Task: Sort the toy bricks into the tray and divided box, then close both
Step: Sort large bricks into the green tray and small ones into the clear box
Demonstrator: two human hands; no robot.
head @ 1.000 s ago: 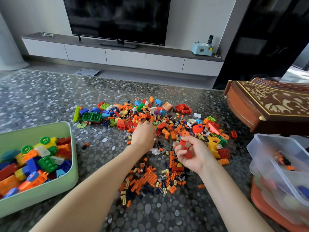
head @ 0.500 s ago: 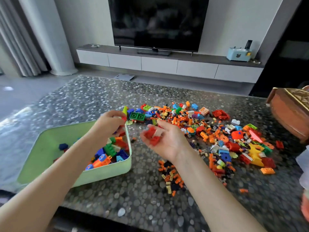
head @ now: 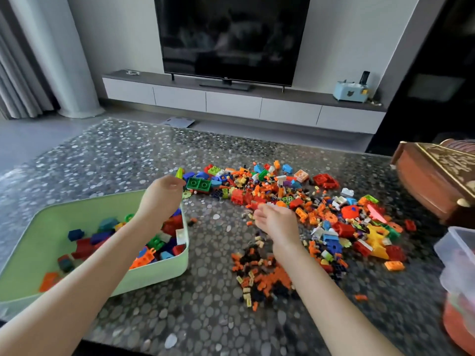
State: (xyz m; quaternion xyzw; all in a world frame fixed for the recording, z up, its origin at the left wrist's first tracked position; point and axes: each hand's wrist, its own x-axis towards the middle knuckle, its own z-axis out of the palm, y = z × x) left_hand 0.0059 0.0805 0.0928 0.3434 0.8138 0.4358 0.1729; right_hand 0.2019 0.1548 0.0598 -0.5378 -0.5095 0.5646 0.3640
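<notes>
Now the left hand [head: 163,199] hovers over the green tray's [head: 154,273] far corner, its grip hidden, while the right hand [head: 276,223], open and relaxed, lies nearer the loose bricks [head: 344,211] spread from its 12 to 3 o'clock on the worktop [head: 205,317].

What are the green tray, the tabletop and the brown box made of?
Green tray: probably matte plastic, going by its even pale colour and rounded moulded corners. Tabletop: pebble pattern under a glossy, light-reflecting coat; stone or resin, hard to say. Brown box: apparently polished wood, with a pale ornate pattern on its top.
</notes>
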